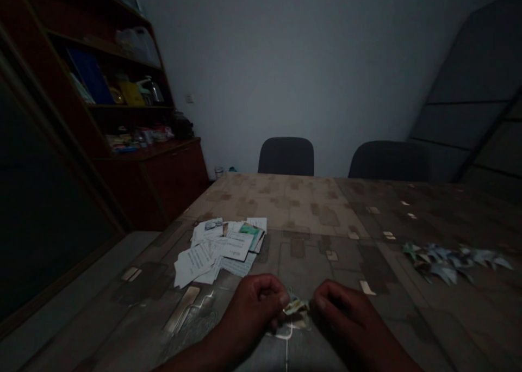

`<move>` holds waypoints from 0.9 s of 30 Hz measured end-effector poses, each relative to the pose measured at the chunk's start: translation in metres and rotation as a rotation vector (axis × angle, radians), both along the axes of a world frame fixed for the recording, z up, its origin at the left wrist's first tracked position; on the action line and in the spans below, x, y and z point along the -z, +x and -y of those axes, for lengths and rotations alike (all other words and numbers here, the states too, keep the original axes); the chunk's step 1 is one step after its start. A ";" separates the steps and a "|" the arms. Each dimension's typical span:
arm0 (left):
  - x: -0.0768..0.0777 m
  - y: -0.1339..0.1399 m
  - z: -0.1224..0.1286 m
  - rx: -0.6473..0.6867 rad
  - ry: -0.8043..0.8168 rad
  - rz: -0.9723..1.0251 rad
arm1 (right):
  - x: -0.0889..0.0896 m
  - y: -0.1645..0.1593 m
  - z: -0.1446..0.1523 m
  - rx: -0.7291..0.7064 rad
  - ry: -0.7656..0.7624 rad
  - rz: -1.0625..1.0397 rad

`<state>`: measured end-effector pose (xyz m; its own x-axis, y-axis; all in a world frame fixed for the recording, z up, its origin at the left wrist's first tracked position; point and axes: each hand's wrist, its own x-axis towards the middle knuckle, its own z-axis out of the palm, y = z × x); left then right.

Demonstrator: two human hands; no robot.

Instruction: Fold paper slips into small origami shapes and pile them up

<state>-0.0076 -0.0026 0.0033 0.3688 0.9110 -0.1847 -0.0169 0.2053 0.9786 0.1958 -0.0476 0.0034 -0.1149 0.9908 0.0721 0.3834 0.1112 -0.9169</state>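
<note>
Just above the near part of the table, a small folded paper piece [297, 307], pale yellow-green with darker patches, is pinched by my left hand [259, 304] between thumb and curled fingers. My right hand [346, 309] is closed beside the paper's right end, its thumb against bent fingers. Whether it touches the paper or has anything in its grip is too dark to see. Beyond my left hand lies a loose pile of printed paper pieces [236, 245], one of them green. Far to the right, several folded paper shapes [448, 260] with pointed tips sit in a cluster.
A patterned cloth covers the table [302, 203]. Two dark chairs, one left [286, 156] and one right [389, 160], stand at its far edge before a pale wall. On the left is a reddish-brown cabinet [171, 171] with filled shelves. The room is dim.
</note>
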 end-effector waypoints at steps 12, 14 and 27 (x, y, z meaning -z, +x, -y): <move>0.001 0.005 0.006 0.052 0.096 -0.121 | 0.003 -0.011 0.000 -0.080 0.173 0.241; 0.008 0.005 0.002 0.102 0.094 -0.188 | 0.006 -0.011 -0.001 -0.074 0.128 0.336; -0.005 0.000 0.001 0.315 0.584 -0.910 | 0.018 -0.014 -0.001 -0.242 0.288 0.515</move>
<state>-0.0079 -0.0038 0.0080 0.5430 0.8361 -0.0781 0.7238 -0.4189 0.5483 0.1816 -0.0468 -0.0146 -0.4237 0.8818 0.2072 0.7006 0.4640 -0.5421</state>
